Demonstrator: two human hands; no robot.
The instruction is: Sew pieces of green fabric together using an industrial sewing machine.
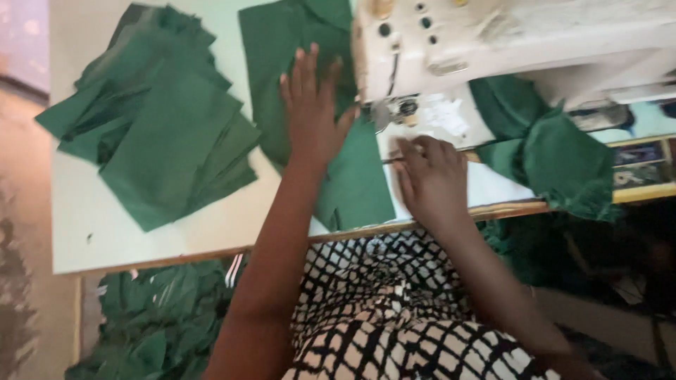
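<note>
My left hand (pixel 313 105) lies flat, fingers spread, on a green fabric piece (pixel 352 179) that runs under the needle area of a white sewing machine (pixel 507 42). My right hand (pixel 431 179) is curled on the table just below the presser foot (pixel 394 112), pinching something thin near the fabric's right edge; what it pinches is too small to tell.
A stack of green fabric pieces (pixel 162 119) lies on the left of the pale table (pixel 91 218). More green cloth (pixel 556 155) is bunched right of the machine and drapes over the table's edge. A heap of green pieces (pixel 158 320) sits on the floor at lower left.
</note>
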